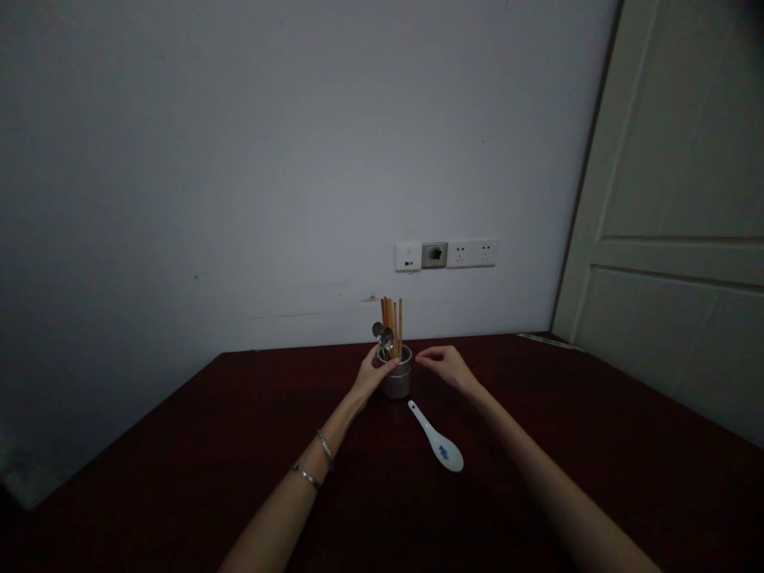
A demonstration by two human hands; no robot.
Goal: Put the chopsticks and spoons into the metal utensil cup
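Left hand (375, 374) fingers curled round the metal cup (396, 377) of chopsticks (392, 322) and spoons (383, 334), mid-worktop (179, 461). Right hand (445, 364) just beside, fingers loosely bent, holding nothing. Steadying, seemingly; firm grip needed. Ceramic spoon (437, 438) lying nearer.

Both bare forearms stretch forward and converge toward each other. The left hand (375, 372) is curled, thumb and fingers hooked as if gripping something small, and two thin bangles circle its wrist and forearm. Just to its right, the right hand (446, 364) hovers palm-down, fingers loosely bent and pointing left.
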